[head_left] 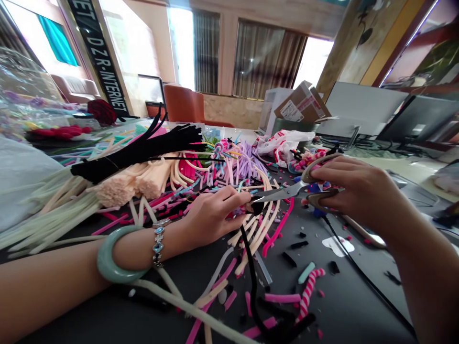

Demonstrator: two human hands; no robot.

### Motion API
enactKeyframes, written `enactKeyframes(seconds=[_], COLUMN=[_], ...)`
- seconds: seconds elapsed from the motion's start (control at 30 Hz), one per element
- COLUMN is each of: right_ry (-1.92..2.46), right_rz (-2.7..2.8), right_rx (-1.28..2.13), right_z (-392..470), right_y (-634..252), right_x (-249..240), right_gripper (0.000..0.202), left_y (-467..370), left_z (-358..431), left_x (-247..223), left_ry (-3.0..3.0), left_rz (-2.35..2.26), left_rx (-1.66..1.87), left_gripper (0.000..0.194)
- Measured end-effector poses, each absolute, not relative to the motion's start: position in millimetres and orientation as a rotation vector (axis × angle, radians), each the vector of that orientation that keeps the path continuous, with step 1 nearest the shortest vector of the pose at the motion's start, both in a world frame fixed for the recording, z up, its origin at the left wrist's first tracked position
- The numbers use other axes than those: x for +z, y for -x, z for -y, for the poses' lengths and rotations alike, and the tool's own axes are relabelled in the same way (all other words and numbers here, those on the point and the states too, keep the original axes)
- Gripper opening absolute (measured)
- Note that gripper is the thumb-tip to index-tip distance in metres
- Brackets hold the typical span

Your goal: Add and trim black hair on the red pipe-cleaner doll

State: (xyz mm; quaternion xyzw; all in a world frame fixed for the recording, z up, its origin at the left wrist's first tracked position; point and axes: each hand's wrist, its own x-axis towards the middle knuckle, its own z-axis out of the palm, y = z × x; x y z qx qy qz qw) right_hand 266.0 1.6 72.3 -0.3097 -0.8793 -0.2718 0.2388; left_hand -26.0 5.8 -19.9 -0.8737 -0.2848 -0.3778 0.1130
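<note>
Ahead of my right hand I see a pale monitor from behind. Farther off, a little left of that hand, lies a crumpled white and red plastic bag, with a labelled cardboard box behind it. Well beyond my left hand stands an orange chair; farther left, a black strip with white letters and a teal curtain

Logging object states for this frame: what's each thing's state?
Left hand: pinching black piece
Right hand: gripping scissors
Scissors: handles apart, tips at black piece
Black bundle: gathered, some strands sticking up
Cream bundles: gathered, lying down
Striped stem: twisted, loose on table
Green bangle: worn on left arm
Cardboard box: tilted
</note>
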Motion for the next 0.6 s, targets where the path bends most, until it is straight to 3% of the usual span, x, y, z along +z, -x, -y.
enactKeyframes(seconds=[0.6], right_ry=[0.932], right_rz=[2.466], right_rx=[-0.698], right_z=[-1.3], right_y=[-269.2], right_x=[75.3], right_gripper=[0.008], left_y=[25.0], left_z=[-3.6], left_x=[-18.3], left_ry=[2.586], left_rz=[0.838], left_rx=[-1.057], left_gripper=[0.028])
